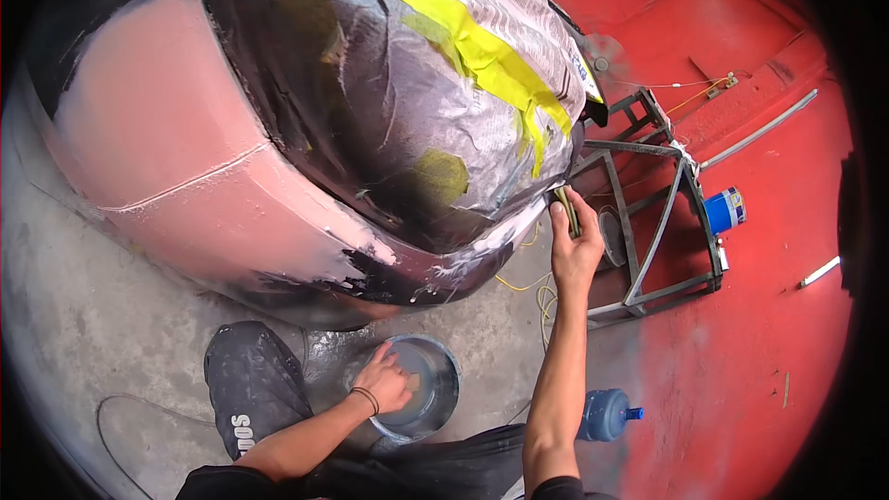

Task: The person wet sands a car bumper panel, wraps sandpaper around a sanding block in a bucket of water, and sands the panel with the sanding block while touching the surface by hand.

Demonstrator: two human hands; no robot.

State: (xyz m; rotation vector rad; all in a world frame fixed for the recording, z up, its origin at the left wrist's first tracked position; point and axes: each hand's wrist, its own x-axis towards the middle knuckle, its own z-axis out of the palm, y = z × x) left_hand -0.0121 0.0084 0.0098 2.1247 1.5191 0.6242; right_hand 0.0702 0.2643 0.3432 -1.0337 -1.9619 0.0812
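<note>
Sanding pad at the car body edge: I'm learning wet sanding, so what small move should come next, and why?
Probably lift the left hand from the water bowl and wet the panel edge, since the right hand already presses the sanding pad there.

Left hand (384,380) lowered, right hand (574,241) raised, gripping.
</note>
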